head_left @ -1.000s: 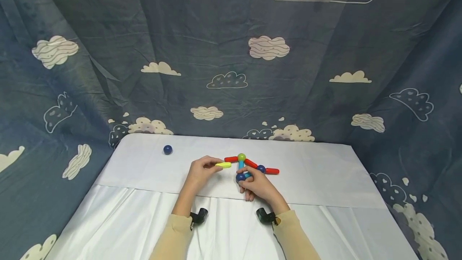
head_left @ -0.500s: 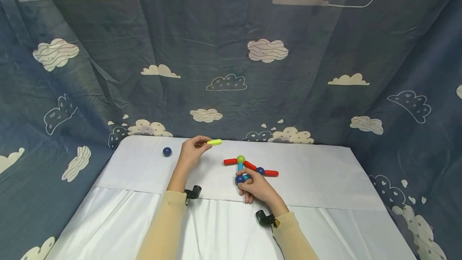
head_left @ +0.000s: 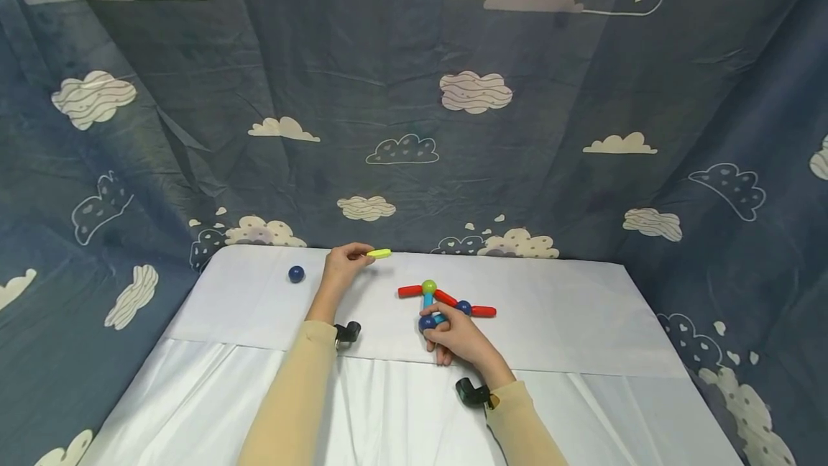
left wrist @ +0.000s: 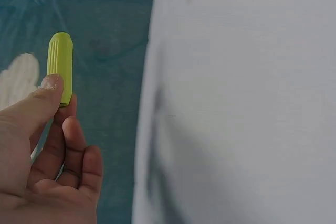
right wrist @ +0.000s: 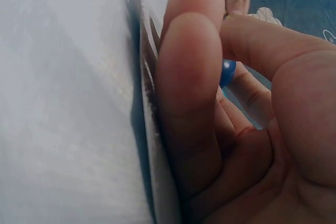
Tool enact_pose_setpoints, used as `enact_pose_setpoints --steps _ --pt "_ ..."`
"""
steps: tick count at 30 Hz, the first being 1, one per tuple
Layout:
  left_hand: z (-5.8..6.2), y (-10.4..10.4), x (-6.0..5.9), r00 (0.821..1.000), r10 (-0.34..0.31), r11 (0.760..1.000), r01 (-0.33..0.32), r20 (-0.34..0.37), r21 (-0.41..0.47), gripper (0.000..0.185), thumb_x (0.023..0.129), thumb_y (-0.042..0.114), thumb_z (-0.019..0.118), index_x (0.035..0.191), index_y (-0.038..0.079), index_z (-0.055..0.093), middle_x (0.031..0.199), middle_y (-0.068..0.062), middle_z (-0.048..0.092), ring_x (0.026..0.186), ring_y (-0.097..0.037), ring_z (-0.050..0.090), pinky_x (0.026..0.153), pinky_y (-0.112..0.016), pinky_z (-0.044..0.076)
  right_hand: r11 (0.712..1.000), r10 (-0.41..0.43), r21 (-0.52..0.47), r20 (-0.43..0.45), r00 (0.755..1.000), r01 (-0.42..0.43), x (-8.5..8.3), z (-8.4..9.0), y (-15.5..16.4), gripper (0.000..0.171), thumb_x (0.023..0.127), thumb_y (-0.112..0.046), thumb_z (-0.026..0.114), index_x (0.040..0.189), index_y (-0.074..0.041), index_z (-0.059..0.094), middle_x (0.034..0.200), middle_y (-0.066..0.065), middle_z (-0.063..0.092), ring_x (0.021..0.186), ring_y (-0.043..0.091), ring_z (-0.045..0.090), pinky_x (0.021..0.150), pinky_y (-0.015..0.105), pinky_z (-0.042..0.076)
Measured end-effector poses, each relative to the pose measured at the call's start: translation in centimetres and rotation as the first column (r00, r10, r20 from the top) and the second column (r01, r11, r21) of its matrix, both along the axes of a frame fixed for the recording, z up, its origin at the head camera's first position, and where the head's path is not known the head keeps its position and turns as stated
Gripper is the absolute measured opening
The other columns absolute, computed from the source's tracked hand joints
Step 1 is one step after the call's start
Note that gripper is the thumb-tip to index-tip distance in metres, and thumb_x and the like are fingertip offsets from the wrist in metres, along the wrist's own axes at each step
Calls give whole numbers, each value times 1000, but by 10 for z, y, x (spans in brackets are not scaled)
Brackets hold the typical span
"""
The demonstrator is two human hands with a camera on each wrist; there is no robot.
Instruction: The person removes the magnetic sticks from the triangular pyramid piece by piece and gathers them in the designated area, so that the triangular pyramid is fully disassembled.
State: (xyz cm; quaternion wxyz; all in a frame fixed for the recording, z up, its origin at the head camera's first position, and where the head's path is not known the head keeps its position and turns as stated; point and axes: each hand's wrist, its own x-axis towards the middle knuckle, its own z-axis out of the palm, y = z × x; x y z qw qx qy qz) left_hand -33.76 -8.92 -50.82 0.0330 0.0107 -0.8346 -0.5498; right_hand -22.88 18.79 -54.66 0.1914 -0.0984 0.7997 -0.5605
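We see the left hand pinching a yellow-green stick between thumb and fingers, raised near the table's far edge. The right hand curls round the blue ball (partly hidden) of the stick-and-ball figure on the white table. A loose dark-blue ball lies left.

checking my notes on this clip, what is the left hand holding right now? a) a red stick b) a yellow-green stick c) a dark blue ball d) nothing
b: the left hand pinches the yellow-green stick between thumb and fingers, raised near the table's far edge, while the loose dark blue ball lies untouched on the white table.
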Motion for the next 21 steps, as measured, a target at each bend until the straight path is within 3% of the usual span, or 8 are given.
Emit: enact_pose_setpoints --steps 8,15,21 --pt "-28 2 -6 1000 8 999 -8 -2 -45 20 93 16 83 112 15 83 110 -9 77 96 -22 66 77 -24 49 1000 0 -9 8 1000 0 1 1 0 43 101 -12 69 142 -10 56 76 8 73 46 13 60 47 24 52" --pt "-36 6 -10 999 26 997 -28 -24 -75 20 91 13 84 111 15 83 104 -8 77 92 -20 64 79 -28 50 1000 0 -13 5 1000 0 1 3 -1 43 101 -11 69 142 -9 57 76 9 73 45 13 59 47 24 52" --pt "-40 10 -12 999 5 991 -10 -36 -133 21 90 10 84 111 12 83 104 -9 78 94 -21 67 86 -35 54 1000 -7 1 14 1000 7 0 2 -1 43 101 -12 69 142 -10 57 76 9 73 46 13 60 48 24 52"
